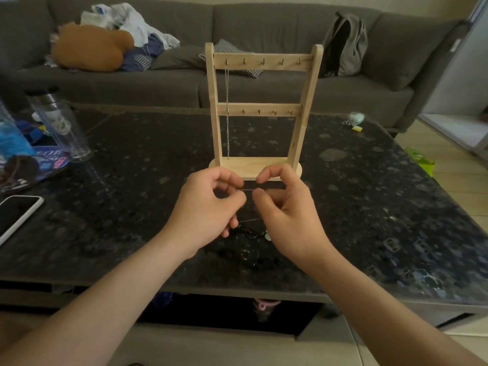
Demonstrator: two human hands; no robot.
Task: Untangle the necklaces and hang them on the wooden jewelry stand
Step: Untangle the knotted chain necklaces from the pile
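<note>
Pinching a thin chain (248, 190) between curled fingers (224, 176) of left hand (208, 207) and right hand (287, 210), both raised over the tabletop (369, 194), just near of the stand (253, 167) (one necklace (227, 128) hanging there).

Two hands (211, 207) (287, 210), one stand (272, 66), one hung necklace (227, 114), one held necklace (248, 190)

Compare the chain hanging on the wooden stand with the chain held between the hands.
The hung chain drops straight down from the top-left hook of the jewelry stand; the held chain runs level. No hand touches the hung chain; the left hand and right hand pinch the held chain. Both are thin, grey chains.
</note>
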